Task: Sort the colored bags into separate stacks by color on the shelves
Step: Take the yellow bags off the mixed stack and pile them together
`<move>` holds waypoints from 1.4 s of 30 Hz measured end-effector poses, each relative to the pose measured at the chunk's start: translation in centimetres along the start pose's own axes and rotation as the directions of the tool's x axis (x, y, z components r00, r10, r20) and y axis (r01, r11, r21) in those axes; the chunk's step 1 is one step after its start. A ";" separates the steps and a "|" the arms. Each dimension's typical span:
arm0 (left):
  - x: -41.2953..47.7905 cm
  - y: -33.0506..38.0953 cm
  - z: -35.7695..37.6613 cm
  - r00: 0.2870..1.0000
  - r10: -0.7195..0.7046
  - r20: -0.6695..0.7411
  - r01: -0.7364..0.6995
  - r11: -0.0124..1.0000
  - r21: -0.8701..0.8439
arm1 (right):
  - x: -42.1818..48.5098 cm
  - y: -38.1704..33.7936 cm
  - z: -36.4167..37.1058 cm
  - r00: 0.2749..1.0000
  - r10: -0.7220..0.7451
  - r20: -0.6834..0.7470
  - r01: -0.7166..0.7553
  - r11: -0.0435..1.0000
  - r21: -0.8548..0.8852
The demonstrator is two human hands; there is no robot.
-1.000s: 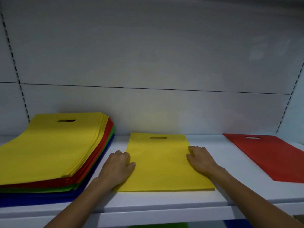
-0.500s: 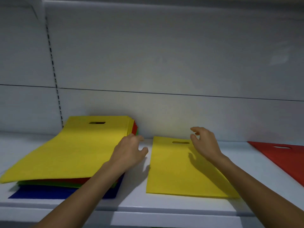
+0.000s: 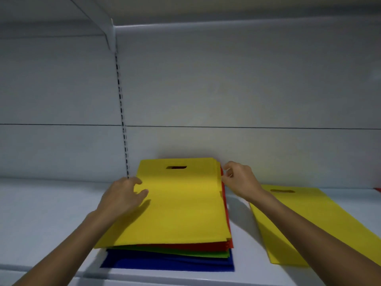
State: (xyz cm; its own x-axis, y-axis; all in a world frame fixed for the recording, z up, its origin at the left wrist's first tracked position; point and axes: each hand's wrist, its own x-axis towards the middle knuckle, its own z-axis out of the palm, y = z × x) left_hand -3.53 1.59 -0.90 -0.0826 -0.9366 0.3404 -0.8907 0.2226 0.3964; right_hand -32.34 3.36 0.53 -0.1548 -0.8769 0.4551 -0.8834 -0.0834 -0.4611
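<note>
At centre frame the top yellow bag [image 3: 181, 203] lies lengthwise toward the back of the shelf [image 3: 51, 213], between both hands. The left hand [image 3: 123, 195] has loose, open fingers at its left edge. The right hand [image 3: 239, 178] has curled fingers at its upper-right edge; whether they pinch it is unclear.

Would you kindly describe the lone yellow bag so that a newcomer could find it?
Start at the white shelf and find the mixed stack of coloured bags. Right of it lies the lone yellow bag, flat, a single sheet rather than a pile.
</note>
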 end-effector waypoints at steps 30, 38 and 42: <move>1.9 -4.2 0.9 0.997 -0.077 -0.029 0.062 0.939 -0.340 | -2.2 -1.5 5.4 0.953 0.251 -0.172 -0.215 0.956 0.201; 0.9 -0.4 0.5 0.993 0.033 -0.116 -0.062 0.966 -0.251 | -2.4 -0.3 1.7 0.935 0.159 -0.317 -0.080 0.965 0.249; 0.0 4.1 1.3 0.986 0.112 -0.127 -0.138 0.966 -0.218 | -3.1 2.7 -1.9 0.936 0.114 -0.334 -0.055 0.982 0.180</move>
State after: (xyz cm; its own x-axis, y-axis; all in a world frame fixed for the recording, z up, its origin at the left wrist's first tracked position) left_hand -7.71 2.17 -0.38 -0.1250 -0.8638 0.4881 -0.7518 0.4035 0.5215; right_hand -35.12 6.73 -0.66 -0.3931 -0.6716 0.6280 -0.7793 -0.1192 -0.6153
